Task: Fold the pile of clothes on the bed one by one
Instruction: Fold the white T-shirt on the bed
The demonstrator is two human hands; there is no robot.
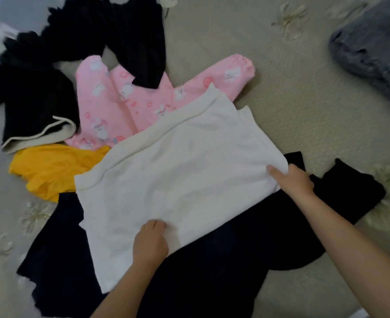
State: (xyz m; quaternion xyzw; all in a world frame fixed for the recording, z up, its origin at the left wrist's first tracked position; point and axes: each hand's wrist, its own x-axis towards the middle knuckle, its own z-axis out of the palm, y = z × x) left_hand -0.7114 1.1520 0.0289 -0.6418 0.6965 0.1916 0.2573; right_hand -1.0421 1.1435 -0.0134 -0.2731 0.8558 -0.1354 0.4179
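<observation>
A white garment [178,175] lies spread across the middle of the bed, on top of a large dark navy garment [212,267]. My left hand [150,242] grips the white garment's near edge with curled fingers. My right hand [295,180] pinches its right edge, thumb on top. Behind the white garment lie pink patterned pyjama trousers [130,97], a yellow garment [52,171] and black clothes [36,92], one with a cream lining.
The bed has a beige cover [292,106] with pale flower embroidery. More black clothing [120,31] lies at the back. A grey blanket or garment [372,49] sits bunched at the far right.
</observation>
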